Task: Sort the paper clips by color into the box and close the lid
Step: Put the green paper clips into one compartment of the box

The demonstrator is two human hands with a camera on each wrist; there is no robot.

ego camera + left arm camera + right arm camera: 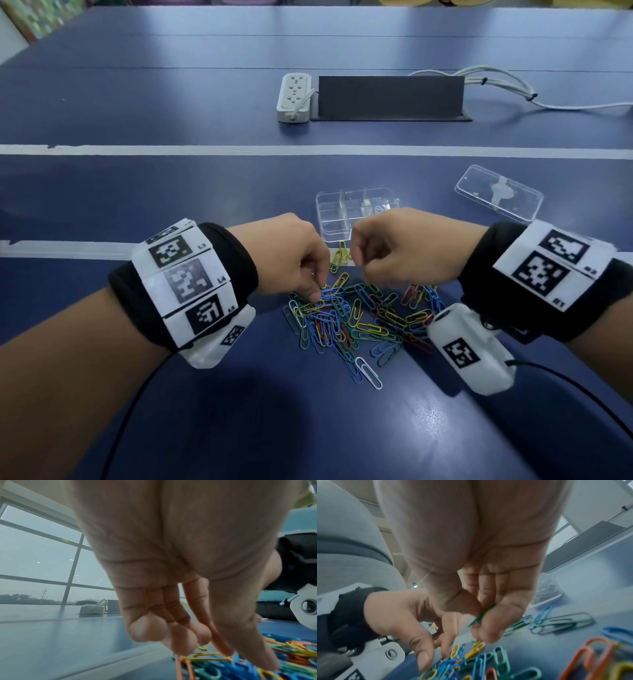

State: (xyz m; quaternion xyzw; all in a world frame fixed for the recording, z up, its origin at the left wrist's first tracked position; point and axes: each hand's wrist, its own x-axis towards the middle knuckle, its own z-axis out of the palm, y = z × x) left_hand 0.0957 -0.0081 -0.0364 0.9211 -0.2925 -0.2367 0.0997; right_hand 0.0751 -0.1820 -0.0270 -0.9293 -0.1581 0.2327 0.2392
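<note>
A heap of paper clips (359, 318) in several colours lies on the blue table. Behind it stands the clear compartment box (334, 219), with pale clips (381, 209) in one far cell. Its clear lid (498, 192) lies apart at the right. My left hand (317, 291) reaches down into the heap's left side. In the left wrist view its curled fingers (181, 639) hold an orange clip (181, 669). My right hand (363, 270) hovers curled above the heap. It pinches a green clip (482, 614) between thumb and fingers (489, 632).
A few yellow clips (342, 255) lie apart on the white stripe just in front of the box. A white power strip (295, 97), a black stand (390, 97) and white cables (513, 89) sit at the far middle of the table.
</note>
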